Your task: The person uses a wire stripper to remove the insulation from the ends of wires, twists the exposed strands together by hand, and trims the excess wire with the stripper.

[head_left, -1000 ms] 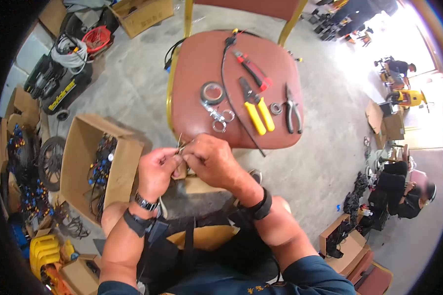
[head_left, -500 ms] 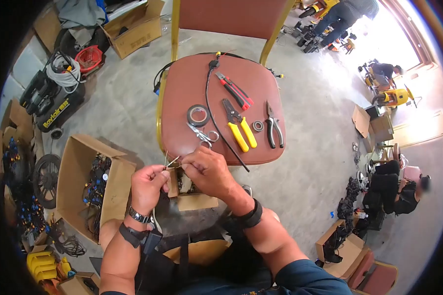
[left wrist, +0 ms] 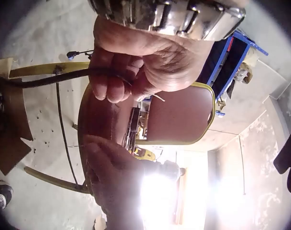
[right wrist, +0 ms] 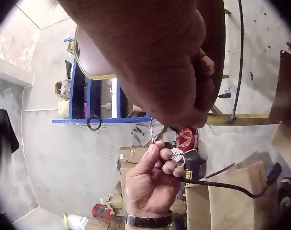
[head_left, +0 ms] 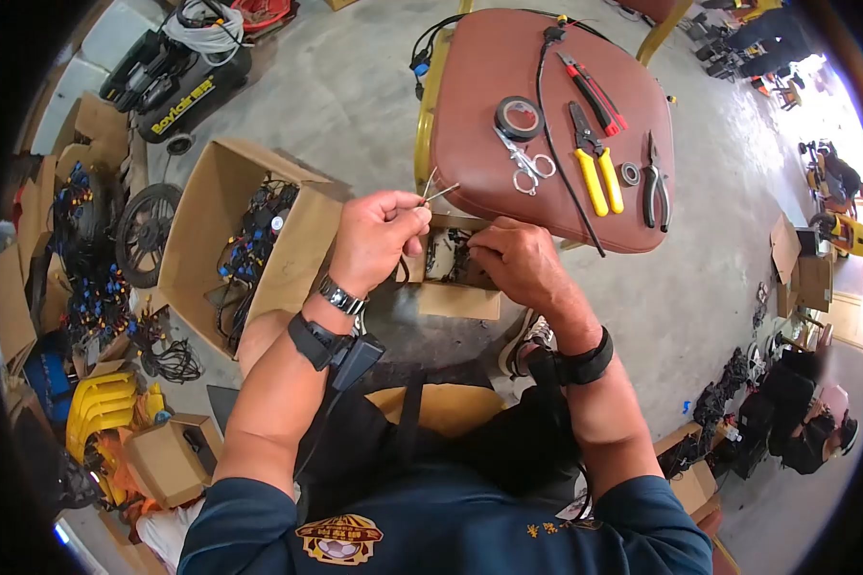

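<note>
Our left hand (head_left: 379,244) has its fingers curled and its thumb pressed in, pinching the thin wires (head_left: 446,191) at the end of a black cable (left wrist: 45,82); the tips splay past our fingertips, just off the front left edge of the chair seat (head_left: 478,91). Our right hand (head_left: 527,268) sits apart from it, near the seat's front edge, fingers bent with the thumb close in; we can't tell if it has hold of anything. On the seat, left to right: scissors (head_left: 521,161) just beside a roll of black tape (head_left: 501,119), a loose cable (head_left: 541,101) running past them, yellow-handled pliers (head_left: 596,172), a red-handled cutter (head_left: 599,96) above those, a small dark ring (head_left: 622,174), black-handled pliers (head_left: 653,182). Below and between our hands is a small open box (head_left: 460,302). To our left, a large carton (head_left: 297,230) holds tangled wiring (head_left: 259,225) with blue connectors.
</note>
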Demonstrator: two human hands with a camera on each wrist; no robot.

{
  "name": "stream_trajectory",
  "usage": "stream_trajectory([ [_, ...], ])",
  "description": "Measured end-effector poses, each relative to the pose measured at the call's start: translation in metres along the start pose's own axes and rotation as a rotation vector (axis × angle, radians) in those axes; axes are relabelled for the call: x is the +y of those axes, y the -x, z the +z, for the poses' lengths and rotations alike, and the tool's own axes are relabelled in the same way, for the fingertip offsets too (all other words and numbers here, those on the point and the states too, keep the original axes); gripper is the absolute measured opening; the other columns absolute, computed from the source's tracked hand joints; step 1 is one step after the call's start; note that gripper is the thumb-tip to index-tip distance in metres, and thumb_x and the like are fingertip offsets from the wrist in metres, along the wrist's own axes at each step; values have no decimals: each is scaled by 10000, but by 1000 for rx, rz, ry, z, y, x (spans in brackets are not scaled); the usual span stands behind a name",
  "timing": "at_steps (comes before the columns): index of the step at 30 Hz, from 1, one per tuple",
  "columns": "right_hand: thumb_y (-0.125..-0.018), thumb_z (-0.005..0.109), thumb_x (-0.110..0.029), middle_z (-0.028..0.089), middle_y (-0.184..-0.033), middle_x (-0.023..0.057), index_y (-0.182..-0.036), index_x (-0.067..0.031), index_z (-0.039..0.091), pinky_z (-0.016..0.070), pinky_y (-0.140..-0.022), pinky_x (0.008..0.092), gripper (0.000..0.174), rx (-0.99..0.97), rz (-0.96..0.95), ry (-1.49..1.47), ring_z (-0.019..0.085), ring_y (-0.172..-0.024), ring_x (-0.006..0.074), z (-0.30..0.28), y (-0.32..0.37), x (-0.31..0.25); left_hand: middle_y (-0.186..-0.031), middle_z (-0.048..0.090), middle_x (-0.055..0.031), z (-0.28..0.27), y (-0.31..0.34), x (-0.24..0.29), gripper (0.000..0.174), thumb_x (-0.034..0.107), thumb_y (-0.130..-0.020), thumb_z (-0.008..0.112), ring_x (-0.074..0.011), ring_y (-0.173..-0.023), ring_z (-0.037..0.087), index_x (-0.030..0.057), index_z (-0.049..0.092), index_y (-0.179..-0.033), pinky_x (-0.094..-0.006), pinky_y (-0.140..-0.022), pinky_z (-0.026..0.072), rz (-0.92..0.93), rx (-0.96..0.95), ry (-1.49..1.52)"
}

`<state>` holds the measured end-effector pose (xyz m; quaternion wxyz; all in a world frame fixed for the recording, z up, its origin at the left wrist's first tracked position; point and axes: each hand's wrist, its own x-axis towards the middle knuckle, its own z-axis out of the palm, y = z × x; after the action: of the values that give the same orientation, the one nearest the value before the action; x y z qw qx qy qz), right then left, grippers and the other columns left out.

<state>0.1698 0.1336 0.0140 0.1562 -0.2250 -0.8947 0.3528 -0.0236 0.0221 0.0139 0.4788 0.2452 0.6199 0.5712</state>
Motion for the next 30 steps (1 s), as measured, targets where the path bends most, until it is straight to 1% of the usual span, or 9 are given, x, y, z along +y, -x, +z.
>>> stream_trajectory([
  [6,-765,683,-91,629,-750,151,-822,-16,686,507,-666,413,95,-9,10,-8,625,-715,357,10,0,4,-751,659,-71,-4,3,3,133,37,-887,663,-107,-553,592,-47,646,-988,-241,-510,484,-11,-22,74],
  [9,-762,677,-101,632,-756,165,-811,-18,673,505,-671,420,96,-93,79,16,625,-731,370,5,-2,1,-758,664,-82,-5,3,1,135,32,-883,665,-117,-559,599,-47,648,-992,-246,-516,493,-11,-41,95],
  [12,-765,674,-110,642,-779,173,-812,-14,665,501,-668,420,107,-84,87,53,631,-745,372,5,-2,2,-758,665,-82,-4,4,1,134,28,-882,664,-117,-561,599,-47,650,-992,-247,-516,493,-14,-43,83],
  [15,-776,653,-140,662,-822,173,-803,-34,678,499,-673,464,112,-14,86,13,638,-783,377,7,0,0,-757,666,-80,-2,4,2,129,26,-882,663,-117,-563,600,-48,651,-988,-249,-520,492,-5,-49,60],
  [18,-778,667,-129,661,-853,195,-863,-35,693,511,-702,440,129,-81,152,-26,638,-809,384,3,-2,0,-756,665,-76,-1,5,3,124,23,-882,662,-115,-568,599,-49,652,-982,-249,-534,492,15,-50,36],
  [21,-809,690,-122,685,-831,158,-951,-10,693,519,-700,371,181,-19,211,-256,668,-757,295,-3,-5,-6,-757,662,-67,0,7,2,121,18,-880,664,-111,-579,598,-51,653,-979,-247,-550,490,44,-40,-21],
  [24,-845,709,-126,683,-825,66,-1011,27,682,504,-698,295,227,35,415,-605,631,-755,147,-7,-9,-10,-760,657,-54,4,12,0,126,11,-877,667,-106,-598,599,-47,657,-989,-244,-565,489,96,-37,-84],
  [27,-874,702,-142,652,-845,7,-1011,45,680,486,-698,257,232,62,420,-782,566,-791,72,-15,-13,-14,-765,649,-40,8,18,1,133,2,-877,667,-101,-623,600,-40,663,-1003,-240,-581,489,150,-33,-129],
  [30,-873,694,-126,649,-834,6,-991,31,686,476,-689,247,197,38,469,-863,568,-770,73,-17,-14,-19,-775,641,-30,10,20,0,131,-11,-876,663,-95,-648,599,-35,666,-1005,-237,-596,490,239,-49,-188],
])
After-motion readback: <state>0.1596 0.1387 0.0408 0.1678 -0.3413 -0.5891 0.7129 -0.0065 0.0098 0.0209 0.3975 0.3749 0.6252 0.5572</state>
